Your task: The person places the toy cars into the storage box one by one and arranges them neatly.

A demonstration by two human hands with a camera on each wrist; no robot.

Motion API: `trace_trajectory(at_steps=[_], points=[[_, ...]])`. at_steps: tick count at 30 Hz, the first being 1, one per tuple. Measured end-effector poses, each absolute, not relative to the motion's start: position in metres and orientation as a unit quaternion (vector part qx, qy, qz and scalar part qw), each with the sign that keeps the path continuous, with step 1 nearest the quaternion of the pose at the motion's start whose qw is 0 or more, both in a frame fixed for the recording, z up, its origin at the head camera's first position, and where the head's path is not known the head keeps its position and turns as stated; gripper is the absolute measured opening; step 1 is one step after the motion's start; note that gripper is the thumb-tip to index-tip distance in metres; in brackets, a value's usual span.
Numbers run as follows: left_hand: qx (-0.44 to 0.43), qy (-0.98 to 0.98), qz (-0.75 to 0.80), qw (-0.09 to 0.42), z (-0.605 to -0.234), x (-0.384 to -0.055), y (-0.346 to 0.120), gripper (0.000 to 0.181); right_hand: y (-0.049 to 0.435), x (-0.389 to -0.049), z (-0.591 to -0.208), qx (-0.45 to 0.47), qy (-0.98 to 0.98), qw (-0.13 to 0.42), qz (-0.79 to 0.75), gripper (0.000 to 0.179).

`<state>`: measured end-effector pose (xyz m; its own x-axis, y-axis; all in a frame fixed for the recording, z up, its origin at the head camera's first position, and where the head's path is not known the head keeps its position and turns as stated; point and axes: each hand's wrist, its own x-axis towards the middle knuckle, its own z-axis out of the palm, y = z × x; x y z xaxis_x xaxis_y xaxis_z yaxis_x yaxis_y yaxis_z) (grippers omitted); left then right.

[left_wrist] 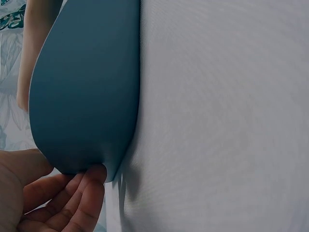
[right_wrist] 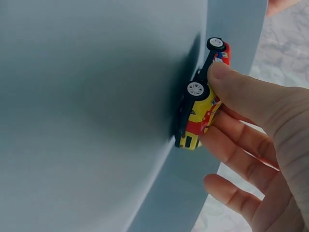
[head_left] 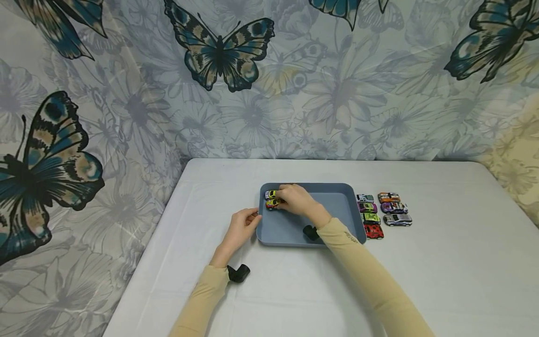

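In the right wrist view my right hand [right_wrist: 260, 130] pinches a yellow-and-red toy car [right_wrist: 198, 113] between thumb and fingers, close to the tray's inner wall. The head view puts this right hand [head_left: 296, 199] over the left part of a grey-blue tray [head_left: 332, 201]. Another yellow toy car [head_left: 270, 194] sits just behind the held one, partly hidden by the fingers. At the tray's left edge, my left hand [head_left: 243, 227] grips the rim; up close, the left hand's thumb and fingertips [left_wrist: 96, 172] meet the tray's outer wall [left_wrist: 87, 96].
Right of the tray, several toy cars stand in two columns: a red car [head_left: 373, 231] is frontmost in the near column, and a silver car [head_left: 397, 220] in the outer one. A white cloth covers the table [head_left: 278, 290]. Behind it hangs a butterfly-patterned fabric [head_left: 252, 117].
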<state>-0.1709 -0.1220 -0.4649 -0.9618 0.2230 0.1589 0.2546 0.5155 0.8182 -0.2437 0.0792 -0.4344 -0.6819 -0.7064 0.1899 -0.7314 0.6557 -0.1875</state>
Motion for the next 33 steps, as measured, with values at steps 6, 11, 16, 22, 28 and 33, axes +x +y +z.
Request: trace_trajectory(at_steps=[6, 11, 16, 22, 28, 33], points=[[-0.135, -0.871, -0.473, 0.021, -0.4643, -0.1706, -0.1209, 0.031, 0.0749, -0.2451, -0.4372, 0.393, -0.910, 0.047, 0.123, 0.021], [-0.135, -0.872, -0.471, 0.018, -0.4634, -0.1696, -0.1206, 0.031, 0.0729, -0.2451, -0.4391, 0.396, -0.909, 0.052, 0.124, 0.019], [-0.142, -0.871, -0.470, 0.018, -0.4629, -0.1694, -0.1217, 0.032, 0.0716, -0.2450, -0.4403, 0.394, -0.909, 0.058, 0.126, 0.021], [-0.145, -0.871, -0.469, 0.022, -0.4631, -0.1700, -0.1209, 0.032, 0.0715, -0.2438, -0.4401, 0.393, -0.910, 0.066, 0.114, 0.023], [-0.133, -0.875, -0.465, 0.021, -0.4640, -0.1700, -0.1203, 0.032, 0.0726, -0.2429, -0.4398, 0.389, -0.913, 0.068, 0.104, 0.025], [-0.128, -0.876, -0.465, 0.018, -0.4638, -0.1695, -0.1210, 0.032, 0.0771, -0.2397, -0.4358, 0.383, -0.915, 0.074, 0.105, 0.026]])
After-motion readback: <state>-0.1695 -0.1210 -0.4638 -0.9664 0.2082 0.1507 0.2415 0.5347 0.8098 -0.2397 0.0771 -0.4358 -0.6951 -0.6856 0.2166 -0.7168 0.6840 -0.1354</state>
